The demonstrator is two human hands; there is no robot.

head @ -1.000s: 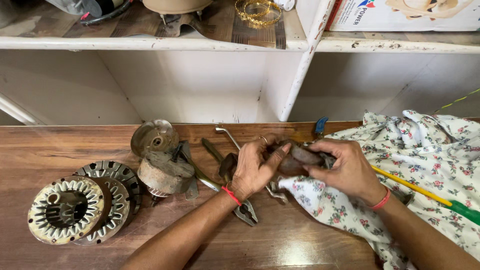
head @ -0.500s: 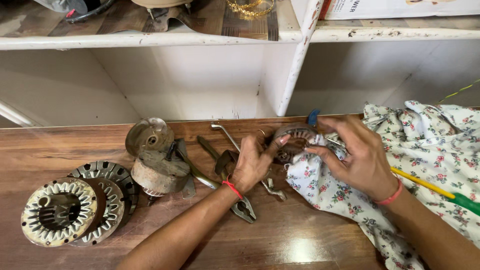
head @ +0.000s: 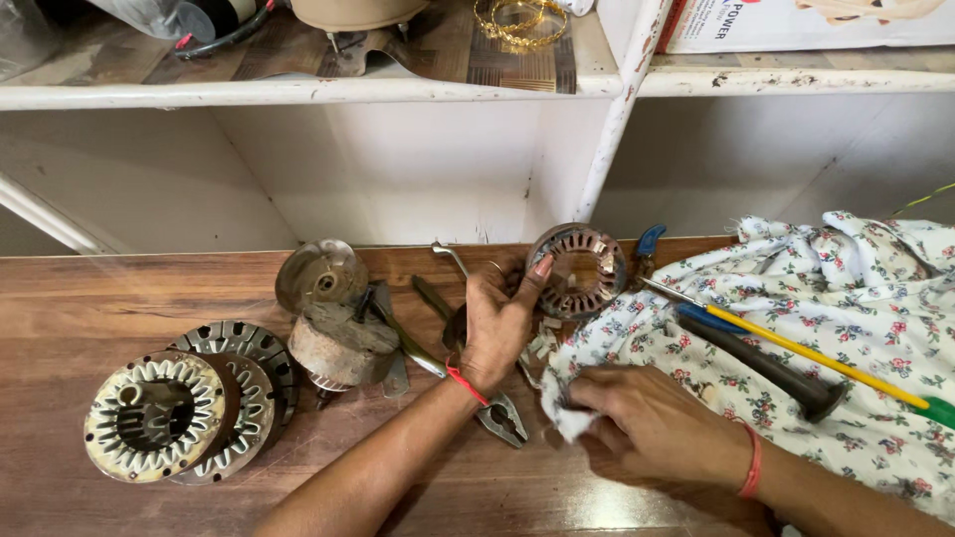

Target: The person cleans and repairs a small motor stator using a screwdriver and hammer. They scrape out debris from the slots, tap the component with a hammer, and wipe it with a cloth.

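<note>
Left hand (head: 497, 328) pinching slotted stator ring (head: 579, 270), propped upright at bench's back edge. Right hand (head: 652, 423) bunched round corner of floral cloth (head: 796, 328). Looks like wiping step to me; next I'd bring cloth to ring. Pliers (head: 502, 418) by wrist.

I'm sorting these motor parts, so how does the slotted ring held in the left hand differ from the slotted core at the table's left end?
The slotted ring is tipped up on edge by the left hand; the slotted core lies flat on a stack of similar discs. The ring looks dark and rusty, with an open middle; the core is pale cream, with a hub in its centre. The ring looks smaller in this view. Both are round with slots all around.
</note>
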